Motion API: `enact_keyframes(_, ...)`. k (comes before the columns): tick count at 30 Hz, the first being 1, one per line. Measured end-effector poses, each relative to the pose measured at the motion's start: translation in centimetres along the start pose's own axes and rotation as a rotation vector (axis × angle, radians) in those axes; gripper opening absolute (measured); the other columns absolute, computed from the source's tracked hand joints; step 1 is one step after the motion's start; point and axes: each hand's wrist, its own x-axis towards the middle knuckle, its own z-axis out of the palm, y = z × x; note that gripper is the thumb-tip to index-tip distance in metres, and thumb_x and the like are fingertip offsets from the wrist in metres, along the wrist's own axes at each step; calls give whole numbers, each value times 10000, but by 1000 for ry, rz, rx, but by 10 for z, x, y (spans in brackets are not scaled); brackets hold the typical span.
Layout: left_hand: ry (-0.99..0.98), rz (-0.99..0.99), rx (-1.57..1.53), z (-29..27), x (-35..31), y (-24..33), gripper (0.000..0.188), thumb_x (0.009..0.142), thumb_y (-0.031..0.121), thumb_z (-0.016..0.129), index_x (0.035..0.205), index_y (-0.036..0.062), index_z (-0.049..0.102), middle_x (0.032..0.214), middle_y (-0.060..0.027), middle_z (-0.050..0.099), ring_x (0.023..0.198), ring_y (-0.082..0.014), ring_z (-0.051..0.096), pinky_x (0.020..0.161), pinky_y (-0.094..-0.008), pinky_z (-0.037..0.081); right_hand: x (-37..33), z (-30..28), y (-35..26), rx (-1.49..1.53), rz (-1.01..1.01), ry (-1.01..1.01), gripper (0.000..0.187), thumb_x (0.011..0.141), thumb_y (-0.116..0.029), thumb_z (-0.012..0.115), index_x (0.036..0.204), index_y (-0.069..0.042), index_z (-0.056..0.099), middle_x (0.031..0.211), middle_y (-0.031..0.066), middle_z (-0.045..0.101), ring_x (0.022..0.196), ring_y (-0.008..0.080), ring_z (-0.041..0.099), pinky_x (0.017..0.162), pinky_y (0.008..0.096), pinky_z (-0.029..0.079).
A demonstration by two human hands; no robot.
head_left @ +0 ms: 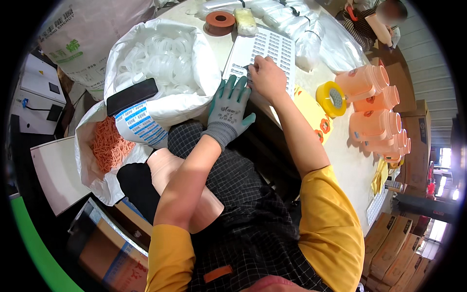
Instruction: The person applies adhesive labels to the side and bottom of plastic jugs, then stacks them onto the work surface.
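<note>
A white sheet of small printed labels (275,44) lies at the table edge in front of me. My right hand (267,79), bare, rests on it with the fingers curled and pinched near the sheet's left side; what they grip, if anything, is too small to make out. Beside it, my left hand (227,106) wears a grey-green glove. Its fingers are stretched out, their tips at the sheet's near left edge. A peach plastic bottle (208,209) lies across my lap, partly hidden under my left forearm.
Left stand a white sack of clear plastic rings (168,61), with a black phone (132,96) on its rim, and a sack of pink strips (108,146). On the table are brown tape (220,23), yellow tape (332,99), several peach bottles (369,124) and clear bags (335,41). Another person (369,24) sits far right.
</note>
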Motion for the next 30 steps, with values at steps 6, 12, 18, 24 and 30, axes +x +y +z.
enact_keyframes(6, 13, 12, -21, -2, 4, 2, 789, 927, 551, 679, 1501, 42, 498, 1644, -183, 379, 1571, -364, 284, 1311, -531, 196, 6, -5, -2, 18, 11, -12, 397, 928, -433, 716, 921, -38, 684, 830, 145, 698, 777, 354, 688, 726, 465, 537)
enact_keyframes(12, -84, 139, -143, -70, -51, 18, 579, 916, 539, 661, 1238, 59, 695, 1363, -169, 622, 1359, -351, 513, 1224, -519, 310, -37, -22, -32, 979, 116, -424, 400, 965, -308, 793, 746, -72, 555, 639, -45, 511, 565, 45, 445, 503, 255, 348)
enact_keyframes(18, 243, -179, -350, -113, -225, 16, 401, 844, 317, 809, 1174, 118, 695, 1285, -81, 664, 1145, -281, 631, 953, -457, 501, -139, -8, -68, 995, 30, -821, 297, 971, -242, 799, 803, -48, 650, 692, -84, 523, 670, 19, 441, 581, 226, 352)
enact_keyframes(24, 471, -447, -92, -87, -303, 47, 330, 780, 217, 848, 1064, 236, 682, 1259, -54, 673, 1077, -272, 643, 892, -449, 495, -181, 13, -111, 870, -226, -1056, 277, 968, -309, 788, 995, -33, 804, 811, 48, 721, 748, 108, 620, 707, 301, 507)
enact_keyframes(30, 573, -355, -73, -70, -324, 53, 398, 676, 84, 837, 1025, 171, 665, 1246, -102, 654, 1063, -313, 637, 891, -470, 502, -185, 15, -127, 776, -289, -1093, 303, 959, -337, 794, 983, -35, 794, 801, 62, 722, 739, 123, 634, 704, 315, 515)
